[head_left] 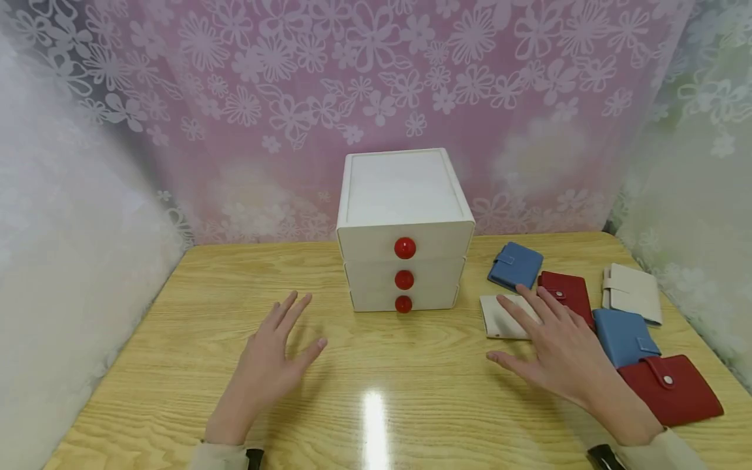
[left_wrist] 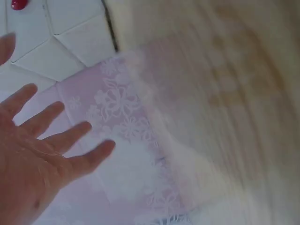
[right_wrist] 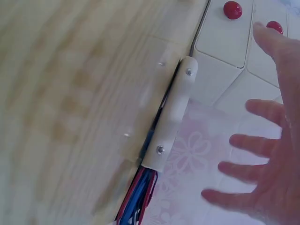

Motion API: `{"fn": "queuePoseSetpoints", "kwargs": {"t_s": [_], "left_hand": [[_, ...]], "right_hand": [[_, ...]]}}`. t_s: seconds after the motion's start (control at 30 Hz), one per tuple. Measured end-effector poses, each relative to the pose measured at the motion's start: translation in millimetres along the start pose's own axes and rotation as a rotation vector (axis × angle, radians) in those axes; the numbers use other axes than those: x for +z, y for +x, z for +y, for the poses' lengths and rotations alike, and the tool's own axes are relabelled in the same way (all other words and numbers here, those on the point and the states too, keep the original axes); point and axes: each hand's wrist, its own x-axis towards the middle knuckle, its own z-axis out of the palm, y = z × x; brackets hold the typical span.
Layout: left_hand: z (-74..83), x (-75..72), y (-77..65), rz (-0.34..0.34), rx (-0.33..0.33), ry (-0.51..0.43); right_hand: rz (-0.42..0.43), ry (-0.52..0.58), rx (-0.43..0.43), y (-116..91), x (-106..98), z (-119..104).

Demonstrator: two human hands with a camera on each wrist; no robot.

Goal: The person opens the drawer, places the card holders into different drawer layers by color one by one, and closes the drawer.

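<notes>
Spread fingers and nothing held: that is how my left hand (head_left: 267, 365) hovers over the table, left of a white three-drawer box (head_left: 405, 186) with round red knobs. My right hand (head_left: 564, 352), fingers apart, is above the table on the other side. It partly covers a cream wallet (head_left: 499, 320) in the head view. Around it lie a small blue wallet (head_left: 519, 264), a red wallet (head_left: 572, 294), and a second blue wallet (head_left: 625, 336). The right wrist view shows the cream wallet (right_wrist: 173, 117) edge-on, apart from the fingers. All three drawers appear pushed in.
Farther right are a cream wallet with a strap (head_left: 634, 294) and a larger red wallet (head_left: 675, 391) near the right edge of the wooden table (head_left: 176, 378). A pink floral curtain (head_left: 264, 130) hangs behind, with pale cloth on both sides.
</notes>
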Motion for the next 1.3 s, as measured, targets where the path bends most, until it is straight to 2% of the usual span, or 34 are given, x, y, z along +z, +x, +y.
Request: {"fn": "queuePoseSetpoints", "kwargs": {"t_s": [0.17,0.27,0.37,0.5,0.67,0.9,1.13,1.3], "left_hand": [[5.6,-4.0,15.1,0.133,0.084,-0.345],[12.7,-6.6,25.7,0.195,0.092,-0.517],[21.4,-9.8,38.0,0.231,0.075,-0.681],[32.9,-13.9,55.8,0.25,0.066,-0.811],[45.4,-19.9,75.9,0.242,0.092,-0.879],[54.6,-28.8,104.6,0.286,0.134,-0.911],[53.4,-29.2,125.9,0.322,0.198,-0.85],[50.7,-30.9,137.9,0.29,0.246,-0.81]], "right_hand": [[0.241,0.091,-0.171,12.0,1.5,-0.3],[0.364,0.108,-0.262,21.6,-0.2,-2.8],[0.439,0.12,-0.314,31.1,-4.3,-6.2],[0.475,0.126,-0.353,42.8,-10.5,-11.8],[0.529,0.157,-0.419,57.4,-14.9,-20.8],[0.516,0.158,-0.479,74.9,-19.9,-30.6],[0.599,0.151,-0.554,95.0,-24.8,-39.6],[0.624,0.173,-0.584,103.5,-27.3,-47.6]]}}
